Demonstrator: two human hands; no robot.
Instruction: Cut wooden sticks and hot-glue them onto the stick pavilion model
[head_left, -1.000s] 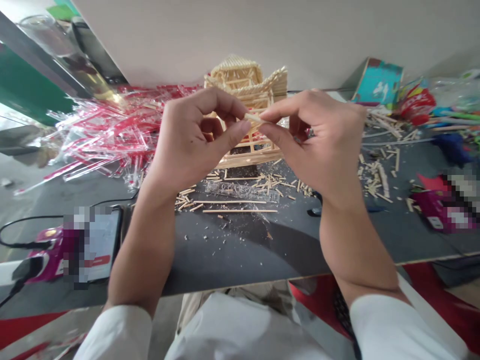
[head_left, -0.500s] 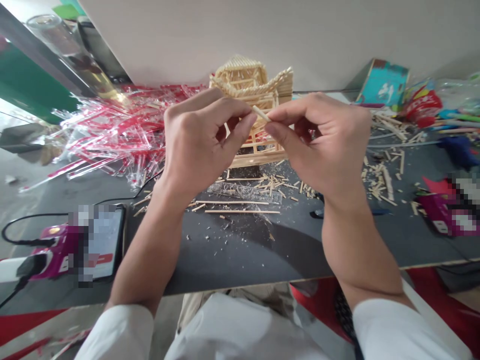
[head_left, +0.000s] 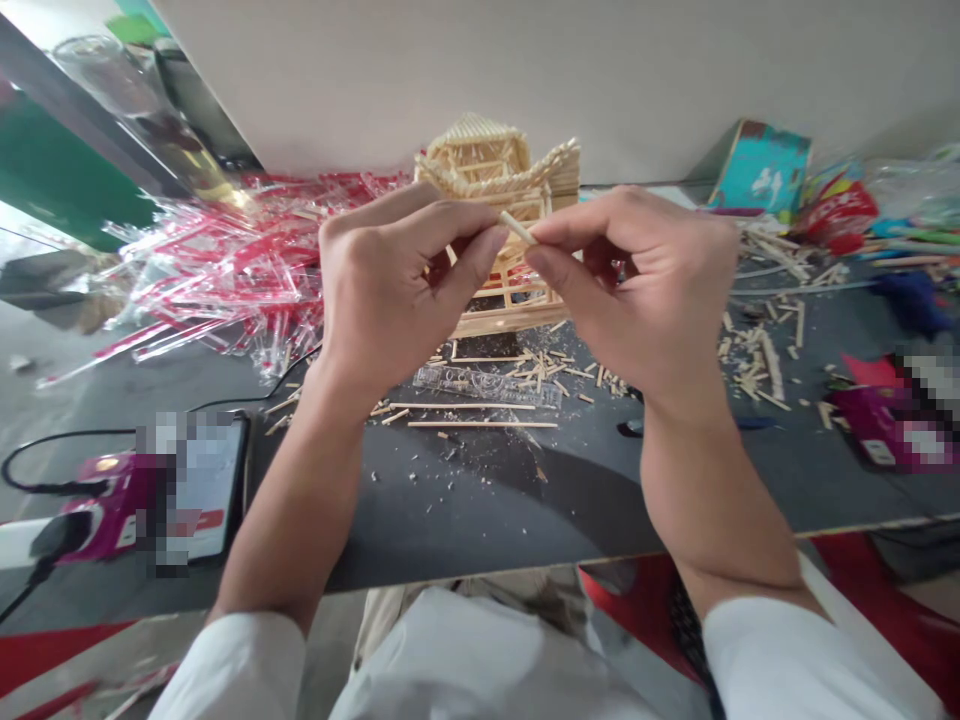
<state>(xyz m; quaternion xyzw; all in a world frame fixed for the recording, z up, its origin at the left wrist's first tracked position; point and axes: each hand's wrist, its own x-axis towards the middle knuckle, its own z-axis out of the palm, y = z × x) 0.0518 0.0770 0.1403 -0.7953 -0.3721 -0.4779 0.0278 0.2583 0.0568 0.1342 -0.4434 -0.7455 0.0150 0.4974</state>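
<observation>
A short piece of wooden stick (head_left: 517, 228) is held up between my two hands, above the table. My right hand (head_left: 637, 275) pinches its lower right end between thumb and index finger. At the upper left end, my left hand (head_left: 397, 280) has its thumb and index fingertip closed against the stick. Directly behind the hands stands a small model house (head_left: 487, 165) of wooden sticks with a curved, ridged roof; the hands hide part of its front. Below them, longer thin sticks (head_left: 480, 425) lie on the dark tabletop, along with a clear plastic ruler (head_left: 487, 383).
To the left is a heap of red and clear plastic packaging (head_left: 247, 250), with a phone (head_left: 206, 490) and a purple power strip (head_left: 101, 500) nearer me. Stick scraps (head_left: 757, 350), a teal box (head_left: 761, 175) and a second purple device (head_left: 892, 425) are at right.
Both hands, with the stick between them, have shifted very slightly left in the view. The grip looks the same, and the rest of the scene has hardly changed.
</observation>
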